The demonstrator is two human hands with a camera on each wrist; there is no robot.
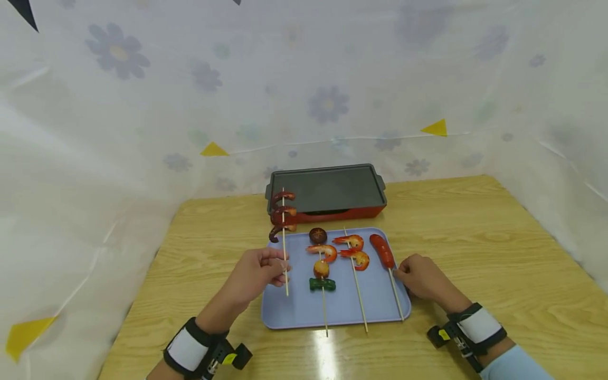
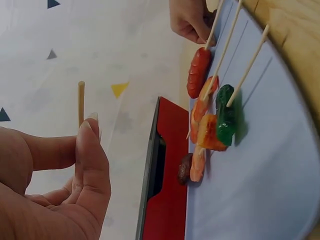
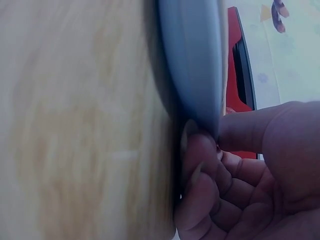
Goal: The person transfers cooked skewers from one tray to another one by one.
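Note:
My left hand (image 1: pixel 256 272) pinches the bare stick of an octopus-tentacle skewer (image 1: pixel 284 212), held upright over the left side of the lavender tray (image 1: pixel 294 311). In the left wrist view, thumb and fingertips meet round the stick (image 2: pixel 81 102). My right hand (image 1: pixel 423 277) grips the tray's right rim; the right wrist view has the thumb over the edge and the curled fingers against its outside. On the tray lie a mixed skewer (image 1: pixel 321 269) with mushroom, shrimp, a golden piece and green pepper, a shrimp skewer (image 1: pixel 359 259), and a sausage skewer (image 1: pixel 382 250) nearest my right hand.
Behind the tray stands a red grill (image 1: pixel 332 187) with a flat dark plate and side handles. Its front left corner is overlapped by the raised tentacles in the head view. A flower-patterned curtain (image 1: pixel 266 105) hangs behind the wooden table (image 1: pixel 475 237).

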